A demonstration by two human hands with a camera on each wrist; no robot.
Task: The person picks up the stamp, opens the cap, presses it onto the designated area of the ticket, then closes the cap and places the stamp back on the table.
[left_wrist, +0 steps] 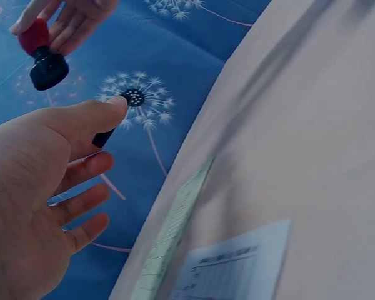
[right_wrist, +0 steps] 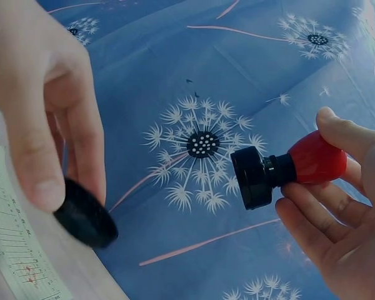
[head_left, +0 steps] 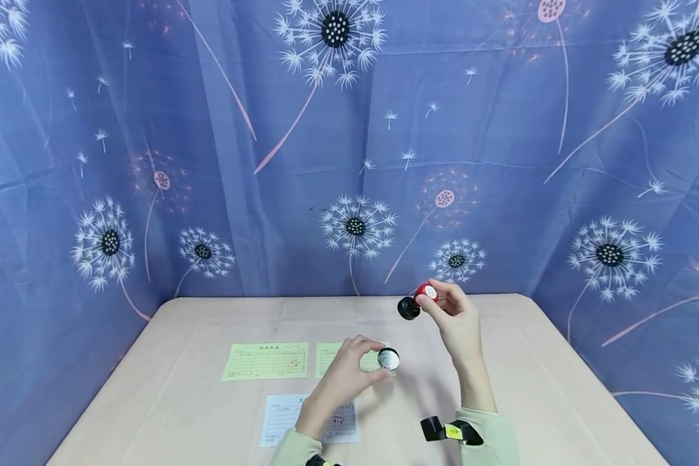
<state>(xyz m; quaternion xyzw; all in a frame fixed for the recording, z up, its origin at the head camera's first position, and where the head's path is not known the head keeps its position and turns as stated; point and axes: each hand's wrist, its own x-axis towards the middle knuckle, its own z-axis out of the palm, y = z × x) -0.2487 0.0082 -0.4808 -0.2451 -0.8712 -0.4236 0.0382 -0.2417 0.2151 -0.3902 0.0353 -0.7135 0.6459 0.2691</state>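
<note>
My right hand [head_left: 459, 327] holds a self-inking stamp by its round red knob [right_wrist: 319, 157]; the stamp's black base [right_wrist: 252, 179] points sideways, toward the left hand. Lower and to the left, my left hand [head_left: 343, 375] pinches a round black cap [right_wrist: 85, 214] at its edge between thumb and fingers. A pale, shiny disc face of this cap shows in the head view. Stamp and cap are apart, both raised above the table. In the left wrist view the thumb and fingers hide most of the cap.
On the pale tabletop [head_left: 169, 401] lie a green printed slip [head_left: 265, 360] with red marks, a second green slip [head_left: 326, 355] and a white form [head_left: 281, 421], the last two partly covered by the left hand and arm. A blue dandelion-patterned curtain [head_left: 291, 233] surrounds the table.
</note>
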